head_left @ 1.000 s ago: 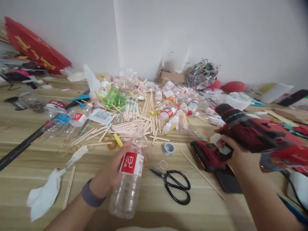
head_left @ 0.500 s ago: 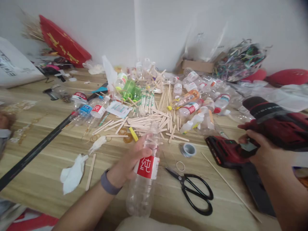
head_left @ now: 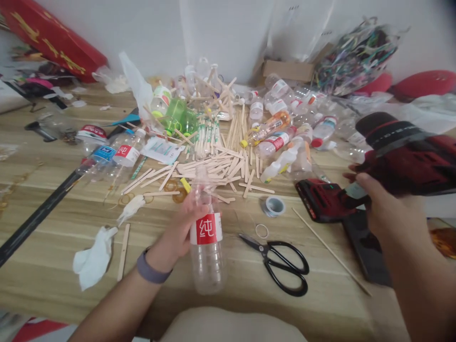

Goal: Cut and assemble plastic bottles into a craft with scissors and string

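Observation:
My left hand [head_left: 183,221], with a grey band on its wrist, is closed round the upper part of a clear plastic bottle [head_left: 210,266]. The bottle has a red and white label and its neck points away from me. At the right, my right hand [head_left: 383,202] is wrapped about the handle of a dark red and black cordless drill [head_left: 409,152]. The drill's battery base [head_left: 320,199] faces the middle of the table. Between the hands lie black-handled scissors [head_left: 281,266], a thin ring [head_left: 261,231] and a spool of grey wire [head_left: 274,206].
Wooden craft sticks [head_left: 217,164] are heaped beyond the bottle. Several plastic bottles [head_left: 278,142] crowd the back. A thin wooden stick [head_left: 331,251] and a dark flat object [head_left: 370,256] lie near the drill. White tissue [head_left: 94,256] and a long black strip [head_left: 42,216] lie left.
The view has shifted, so the table items sit higher and further left. The bottle's base has swung slightly rightward in my left hand. The drill has turned a little in my right hand.

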`<state>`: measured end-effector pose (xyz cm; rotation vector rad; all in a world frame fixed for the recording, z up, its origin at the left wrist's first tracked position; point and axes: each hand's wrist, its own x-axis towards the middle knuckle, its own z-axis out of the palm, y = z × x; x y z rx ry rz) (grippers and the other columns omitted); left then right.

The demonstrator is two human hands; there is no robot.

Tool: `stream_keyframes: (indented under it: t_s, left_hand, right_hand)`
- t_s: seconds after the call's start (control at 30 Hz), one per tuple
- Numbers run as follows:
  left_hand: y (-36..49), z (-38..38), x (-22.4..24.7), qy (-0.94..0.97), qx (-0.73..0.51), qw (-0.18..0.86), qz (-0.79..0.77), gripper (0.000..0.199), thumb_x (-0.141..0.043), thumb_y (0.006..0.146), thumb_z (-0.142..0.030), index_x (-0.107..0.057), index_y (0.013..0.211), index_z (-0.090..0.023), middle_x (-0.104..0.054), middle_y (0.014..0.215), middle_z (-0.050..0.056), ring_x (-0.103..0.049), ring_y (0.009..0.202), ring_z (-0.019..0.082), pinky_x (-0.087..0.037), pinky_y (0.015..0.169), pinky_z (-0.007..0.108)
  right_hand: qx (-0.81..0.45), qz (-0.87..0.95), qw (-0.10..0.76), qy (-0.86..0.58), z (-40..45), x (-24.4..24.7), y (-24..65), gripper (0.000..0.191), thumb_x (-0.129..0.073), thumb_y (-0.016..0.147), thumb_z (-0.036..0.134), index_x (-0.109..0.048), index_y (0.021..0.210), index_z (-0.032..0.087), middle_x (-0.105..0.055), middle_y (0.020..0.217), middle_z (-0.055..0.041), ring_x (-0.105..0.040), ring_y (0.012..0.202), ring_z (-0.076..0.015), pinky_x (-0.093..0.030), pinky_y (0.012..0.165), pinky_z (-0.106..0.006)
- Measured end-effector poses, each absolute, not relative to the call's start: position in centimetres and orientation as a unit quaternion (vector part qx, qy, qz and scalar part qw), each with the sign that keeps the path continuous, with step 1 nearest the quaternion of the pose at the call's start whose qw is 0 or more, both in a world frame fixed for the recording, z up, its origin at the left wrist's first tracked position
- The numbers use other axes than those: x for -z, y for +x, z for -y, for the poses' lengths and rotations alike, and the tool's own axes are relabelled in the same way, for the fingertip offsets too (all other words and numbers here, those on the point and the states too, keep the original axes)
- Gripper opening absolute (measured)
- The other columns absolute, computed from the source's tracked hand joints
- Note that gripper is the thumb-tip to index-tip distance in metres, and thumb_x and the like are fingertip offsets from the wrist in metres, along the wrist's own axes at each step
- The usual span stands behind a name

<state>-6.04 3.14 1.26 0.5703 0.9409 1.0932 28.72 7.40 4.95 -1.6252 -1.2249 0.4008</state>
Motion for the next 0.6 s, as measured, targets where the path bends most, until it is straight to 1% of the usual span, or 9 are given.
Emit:
stream_keyframes:
  t_s: [0.07,0.13,0.17,0.23,0.27,0.33,0.43,0.5,0.6]
  left_hand:
    - [-6.0,-3.1,-1.1,0.238,-0.505,0.711,-0.427,0.065,-0.076,0.070,-0.034,-0.046,0.128,-0.027,-0.067,0.108,0.002,-0.069,0.086,0.020,-0.054,0.074,0.031]
    - [-5.9,-3.2,-1.0,0.210,-0.520,0.716,-0.417,0.062,-0.073,0.074,-0.039,-0.046,0.129,-0.026,-0.068,0.110,0.003,-0.069,0.089,0.020,-0.054,0.076,0.032]
    - [-5.8,-3.2,-0.9,0.194,-0.526,0.720,-0.408,0.059,-0.070,0.077,-0.041,-0.048,0.128,-0.025,-0.069,0.109,0.004,-0.069,0.088,0.020,-0.055,0.076,0.032]
    - [-5.6,-3.3,-0.9,0.167,-0.538,0.727,-0.392,0.052,-0.065,0.081,-0.043,-0.051,0.127,-0.022,-0.071,0.105,0.006,-0.069,0.086,0.020,-0.054,0.076,0.032]
    - [-5.5,-3.3,-0.9,0.161,-0.543,0.729,-0.385,0.050,-0.064,0.082,-0.041,-0.052,0.126,-0.021,-0.071,0.103,0.007,-0.068,0.085,0.019,-0.054,0.076,0.032]
    - [-5.4,-3.2,-1.0,0.163,-0.550,0.727,-0.377,0.048,-0.063,0.083,-0.037,-0.053,0.127,-0.020,-0.071,0.104,0.007,-0.068,0.088,0.019,-0.053,0.078,0.032]
    - [-5.4,-2.9,-0.9,0.185,-0.560,0.722,-0.362,0.052,-0.065,0.084,-0.036,-0.050,0.132,-0.024,-0.070,0.111,0.007,-0.067,0.095,0.020,-0.051,0.085,0.033]
    - [-5.5,-2.8,-0.9,0.209,-0.569,0.719,-0.341,0.054,-0.067,0.083,-0.036,-0.049,0.133,-0.026,-0.069,0.112,0.006,-0.067,0.097,0.020,-0.051,0.087,0.033]
    - [-5.6,-2.6,-0.7,0.242,-0.581,0.713,-0.310,0.052,-0.071,0.081,-0.033,-0.052,0.130,-0.028,-0.067,0.112,0.004,-0.067,0.098,0.019,-0.050,0.089,0.032]
  right_hand:
    - [-0.137,0.494,0.457,-0.727,-4.5,-4.1,28.7,0.027,-0.067,0.078,0.043,-0.058,0.079,0.019,-0.062,0.084,-0.0122,-0.060,0.085,-0.0307,-0.044,0.076,-0.045]
    - [-0.016,0.531,0.379,-0.758,-1.0,-2.3,28.6,0.037,-0.061,0.084,0.049,-0.059,0.105,0.019,-0.062,0.102,-0.0158,-0.060,0.094,-0.0350,-0.045,0.081,-0.050]
    - [0.030,0.591,0.320,-0.740,0.7,-1.2,28.4,0.042,-0.059,0.085,0.051,-0.058,0.113,0.019,-0.062,0.106,-0.0170,-0.060,0.098,-0.0362,-0.045,0.084,-0.053]
    - [-0.017,0.767,0.230,-0.599,3.2,1.3,27.7,0.038,-0.053,0.090,0.047,-0.057,0.119,0.023,-0.063,0.110,-0.0142,-0.062,0.100,-0.0326,-0.051,0.084,-0.049]
    - [-0.056,0.827,0.174,-0.532,4.1,2.4,27.2,0.039,-0.053,0.091,0.043,-0.055,0.125,0.024,-0.061,0.120,-0.0130,-0.062,0.107,-0.0298,-0.053,0.086,-0.044]
    - [-0.036,0.862,0.139,-0.485,5.0,3.9,26.2,0.040,-0.051,0.094,0.041,-0.055,0.129,0.023,-0.061,0.126,-0.0111,-0.062,0.110,-0.0276,-0.055,0.089,-0.040]
    - [-0.003,0.876,0.098,-0.473,5.0,4.4,25.1,0.040,-0.045,0.097,0.033,-0.054,0.133,0.018,-0.064,0.124,-0.0108,-0.064,0.109,-0.0266,-0.057,0.089,-0.038]
    - [-0.010,0.886,0.072,-0.458,4.9,4.1,24.8,0.040,-0.041,0.098,0.027,-0.053,0.135,0.018,-0.065,0.123,-0.0103,-0.066,0.108,-0.0252,-0.058,0.085,-0.035]
    - [-0.048,0.881,0.073,-0.465,4.7,3.9,24.7,0.040,-0.042,0.097,0.028,-0.052,0.135,0.019,-0.066,0.121,-0.0101,-0.070,0.100,-0.0237,-0.061,0.077,-0.031]
